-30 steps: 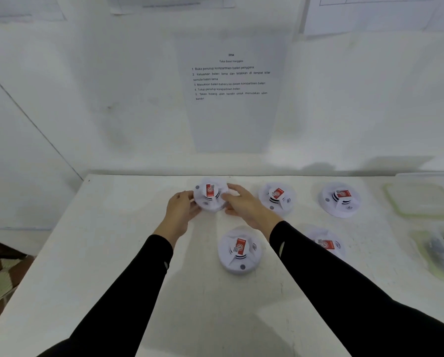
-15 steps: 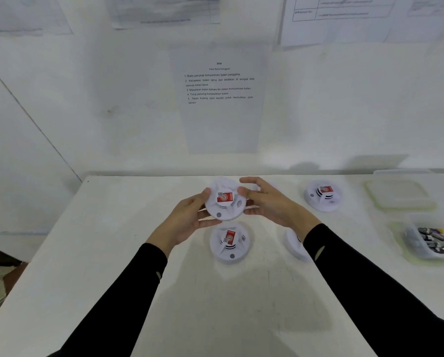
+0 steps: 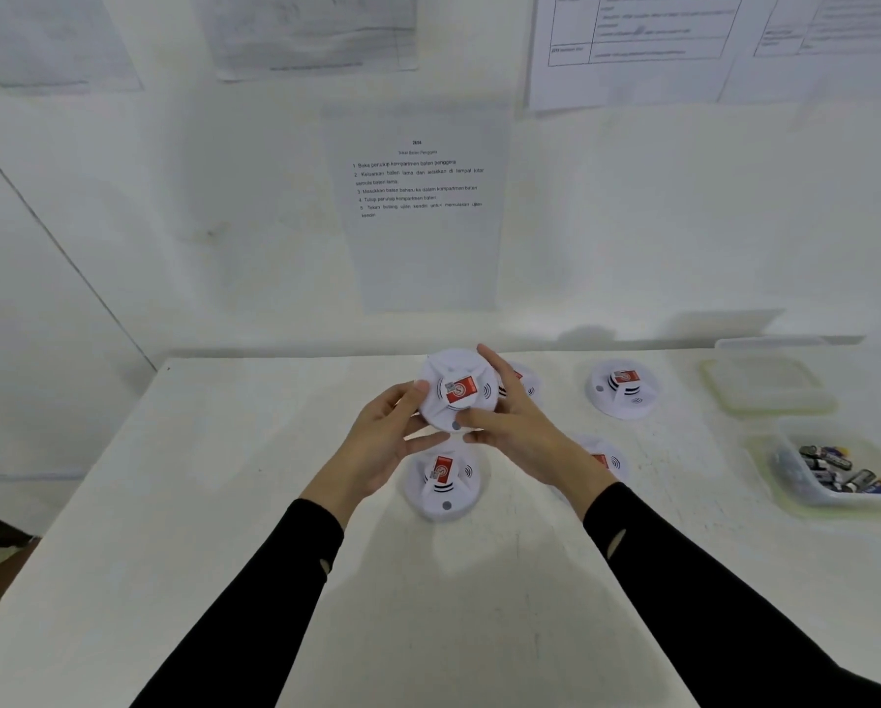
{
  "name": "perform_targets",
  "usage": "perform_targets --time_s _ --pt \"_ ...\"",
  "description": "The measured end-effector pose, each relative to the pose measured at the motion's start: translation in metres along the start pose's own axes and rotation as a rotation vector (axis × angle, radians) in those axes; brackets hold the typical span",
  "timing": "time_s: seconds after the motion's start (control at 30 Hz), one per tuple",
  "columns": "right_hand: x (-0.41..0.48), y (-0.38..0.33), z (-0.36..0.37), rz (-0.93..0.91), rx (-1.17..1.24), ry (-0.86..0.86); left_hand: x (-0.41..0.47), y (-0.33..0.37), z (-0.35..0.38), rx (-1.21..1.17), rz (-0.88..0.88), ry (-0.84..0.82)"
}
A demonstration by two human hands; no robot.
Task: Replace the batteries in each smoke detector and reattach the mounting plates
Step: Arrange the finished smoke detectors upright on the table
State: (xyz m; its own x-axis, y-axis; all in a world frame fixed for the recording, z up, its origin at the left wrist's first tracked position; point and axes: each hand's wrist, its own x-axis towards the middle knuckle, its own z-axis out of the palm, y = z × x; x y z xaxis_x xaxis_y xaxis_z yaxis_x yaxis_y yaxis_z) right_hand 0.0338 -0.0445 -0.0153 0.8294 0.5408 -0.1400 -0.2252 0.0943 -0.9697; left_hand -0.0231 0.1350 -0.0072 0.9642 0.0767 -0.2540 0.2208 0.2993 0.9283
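You stand at a big white table. On the wall behind it hangs a sheet of paper with a short list printed on it (the letters are too small to read well).

Your two arms in black sleeves reach out over the table. Your left hand and your right hand both hold the lifted smoke alarm, up in the air above the table and between your hands. Your left hand is on its left edge, with the fingers curled under and the thumb on the rim. Your right hand wraps its right edge, with fingers over the top and the thumb at the bottom. The alarm is tilted, so its red sticker faces you.

Four more alarms lie on the table. The near alarm sits right below the lifted one. The hidden alarm peeks out behind your right fingers. The wrist alarm is partly covered by your right wrist. The far alarm lies alone, further right.

At the right edge lies a flat lid. Just in front of it is a clear tub with a pile of batteries inside.
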Motion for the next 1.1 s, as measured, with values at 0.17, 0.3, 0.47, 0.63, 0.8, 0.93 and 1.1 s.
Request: perform_targets --time_s 0.17,0.3,0.47,0.63,0.8,0.93,1.1 --pt "0.009 0.000 0.003 -0.074 -0.097 0.102 0.009 0.000 -0.008 -0.025 0.027 0.013" --pt "0.027 -0.002 0.010 -0.071 -0.181 0.107 0.023 0.007 -0.018 0.031 0.061 0.024" --pt "0.050 0.004 0.021 -0.049 -0.242 0.078 0.038 0.003 -0.038 0.049 0.060 0.076" --pt "0.072 0.019 0.022 -0.007 -0.288 0.049 0.048 -0.009 -0.057 0.195 0.120 0.174" --pt "0.088 0.034 0.024 0.041 -0.301 0.047 0.060 -0.017 -0.067 0.251 0.151 0.223" --pt "0.094 0.038 0.024 0.060 -0.272 0.063 0.068 -0.021 -0.075 0.202 0.153 0.273" --pt "0.098 0.043 0.022 0.061 -0.276 0.075 0.075 -0.027 -0.082 0.192 0.135 0.296"
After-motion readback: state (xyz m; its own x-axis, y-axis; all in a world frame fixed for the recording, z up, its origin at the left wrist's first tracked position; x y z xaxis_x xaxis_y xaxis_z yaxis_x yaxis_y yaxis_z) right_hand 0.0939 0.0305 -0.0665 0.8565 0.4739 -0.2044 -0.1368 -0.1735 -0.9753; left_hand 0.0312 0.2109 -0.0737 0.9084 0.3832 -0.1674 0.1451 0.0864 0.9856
